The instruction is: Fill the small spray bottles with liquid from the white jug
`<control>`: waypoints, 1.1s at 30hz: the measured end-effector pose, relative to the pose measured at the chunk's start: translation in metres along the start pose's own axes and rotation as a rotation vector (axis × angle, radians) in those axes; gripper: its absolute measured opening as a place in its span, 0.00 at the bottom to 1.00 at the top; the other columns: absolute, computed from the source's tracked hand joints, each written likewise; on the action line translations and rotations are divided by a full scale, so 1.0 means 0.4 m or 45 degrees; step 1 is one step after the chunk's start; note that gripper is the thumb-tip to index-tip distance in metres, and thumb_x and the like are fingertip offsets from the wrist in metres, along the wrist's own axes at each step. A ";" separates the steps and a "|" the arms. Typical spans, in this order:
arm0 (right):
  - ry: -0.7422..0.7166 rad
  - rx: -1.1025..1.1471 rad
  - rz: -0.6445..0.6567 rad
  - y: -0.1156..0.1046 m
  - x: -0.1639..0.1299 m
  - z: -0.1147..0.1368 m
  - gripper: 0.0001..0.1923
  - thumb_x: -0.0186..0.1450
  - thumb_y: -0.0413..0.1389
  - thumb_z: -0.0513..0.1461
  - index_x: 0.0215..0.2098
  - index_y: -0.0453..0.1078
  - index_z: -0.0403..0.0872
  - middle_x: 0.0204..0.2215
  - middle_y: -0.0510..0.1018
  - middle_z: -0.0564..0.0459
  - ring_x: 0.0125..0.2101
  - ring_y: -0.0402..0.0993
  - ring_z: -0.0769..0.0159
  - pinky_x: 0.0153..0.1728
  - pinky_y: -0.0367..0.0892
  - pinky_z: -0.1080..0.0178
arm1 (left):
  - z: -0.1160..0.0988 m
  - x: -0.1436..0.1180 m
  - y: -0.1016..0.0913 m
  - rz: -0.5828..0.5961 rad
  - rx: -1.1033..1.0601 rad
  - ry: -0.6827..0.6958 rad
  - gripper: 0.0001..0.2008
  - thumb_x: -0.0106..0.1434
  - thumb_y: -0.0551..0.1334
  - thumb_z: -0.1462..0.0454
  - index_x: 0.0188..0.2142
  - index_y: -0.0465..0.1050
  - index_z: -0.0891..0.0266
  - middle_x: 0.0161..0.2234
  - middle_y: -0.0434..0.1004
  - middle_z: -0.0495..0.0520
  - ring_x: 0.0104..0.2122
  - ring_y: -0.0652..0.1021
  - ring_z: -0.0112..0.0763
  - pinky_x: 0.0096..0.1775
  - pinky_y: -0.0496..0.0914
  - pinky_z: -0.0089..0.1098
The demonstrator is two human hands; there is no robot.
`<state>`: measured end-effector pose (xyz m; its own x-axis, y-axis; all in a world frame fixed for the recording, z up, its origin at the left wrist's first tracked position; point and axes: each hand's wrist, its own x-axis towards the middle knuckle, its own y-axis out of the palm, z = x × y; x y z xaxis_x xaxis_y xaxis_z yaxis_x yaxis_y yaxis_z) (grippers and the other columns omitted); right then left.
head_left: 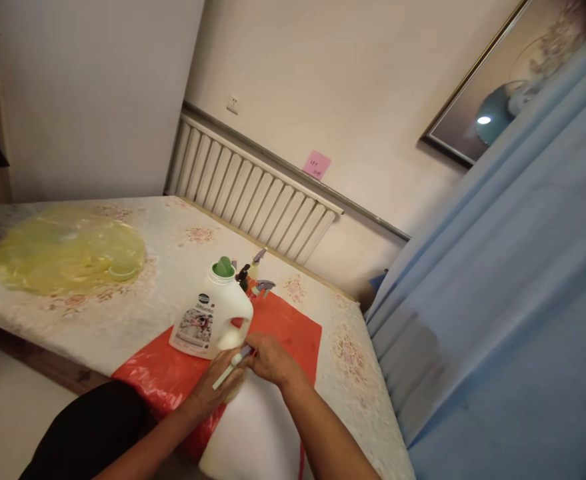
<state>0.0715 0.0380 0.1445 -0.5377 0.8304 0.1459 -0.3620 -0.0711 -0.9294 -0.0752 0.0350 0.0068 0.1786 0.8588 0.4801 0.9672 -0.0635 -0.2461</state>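
Observation:
My left hand (221,379) is closed at the top of a large white bottle (257,433), which stands nearest me and runs out of the lower edge. My right hand (271,359) pinches the grey end of a slim white-and-grey piece (234,363), which lies across the left fingers at the bottle's top; its exact kind is unclear. Just beyond the hands, an uncapped white detergent jug (203,323) with a picture label stands upright, a green pouring spout (224,267) in its mouth. Under them is a red plastic bag (293,330).
Behind the jug are several spray bottles, one with a grey trigger head (264,287). A clear yellow plastic bag (67,250) lies left on the floral cloth (165,250). A radiator (253,183) lines the wall, and a blue curtain (503,280) hangs at right.

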 end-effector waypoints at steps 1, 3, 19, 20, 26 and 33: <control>0.029 -0.005 -0.004 0.007 0.000 0.001 0.05 0.57 0.62 0.33 0.29 0.71 0.47 0.29 0.77 0.57 0.29 0.71 0.69 0.30 0.62 0.70 | 0.006 -0.003 0.005 -0.001 -0.027 -0.007 0.18 0.65 0.55 0.57 0.53 0.69 0.58 0.48 0.77 0.57 0.48 0.77 0.42 0.51 0.73 0.40; 0.084 -0.014 -0.024 0.019 -0.002 0.005 0.05 0.57 0.61 0.33 0.29 0.70 0.47 0.27 0.76 0.57 0.27 0.70 0.70 0.28 0.60 0.71 | 0.013 -0.007 0.013 0.009 -0.080 -0.023 0.17 0.66 0.54 0.59 0.52 0.68 0.57 0.47 0.77 0.57 0.48 0.77 0.42 0.51 0.73 0.42; 0.523 -0.217 -0.273 0.080 -0.034 0.070 0.08 0.62 0.57 0.43 0.34 0.71 0.46 0.26 0.79 0.50 0.27 0.74 0.60 0.27 0.56 0.65 | 0.019 -0.006 0.020 -0.013 0.192 -0.100 0.05 0.59 0.53 0.60 0.32 0.64 0.58 0.32 0.74 0.56 0.36 0.75 0.43 0.41 0.72 0.45; 0.543 -0.229 -0.285 0.086 -0.034 0.073 0.08 0.62 0.56 0.43 0.35 0.71 0.46 0.27 0.80 0.49 0.28 0.74 0.59 0.27 0.56 0.64 | 0.017 -0.006 0.021 -0.024 0.199 -0.094 0.05 0.60 0.53 0.60 0.32 0.64 0.58 0.33 0.74 0.57 0.36 0.75 0.43 0.41 0.72 0.45; 0.608 -0.191 -0.337 0.098 -0.036 0.084 0.10 0.63 0.57 0.44 0.36 0.71 0.46 0.27 0.80 0.47 0.30 0.76 0.55 0.29 0.59 0.63 | -0.001 -0.004 0.025 -0.052 0.203 -0.053 0.07 0.64 0.50 0.62 0.33 0.63 0.58 0.34 0.73 0.58 0.37 0.74 0.42 0.42 0.71 0.44; 0.435 -0.001 -0.221 0.041 -0.045 0.054 0.10 0.59 0.63 0.41 0.39 0.74 0.46 0.28 0.80 0.54 0.29 0.75 0.64 0.29 0.62 0.67 | -0.020 -0.005 0.011 -0.014 0.210 -0.034 0.05 0.65 0.53 0.62 0.35 0.66 0.58 0.34 0.72 0.53 0.36 0.74 0.39 0.39 0.70 0.39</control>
<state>0.0588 0.0101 0.1339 -0.1838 0.9663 0.1802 -0.4249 0.0872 -0.9010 -0.0701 0.0288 0.0114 0.1612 0.8724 0.4614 0.9257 0.0284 -0.3771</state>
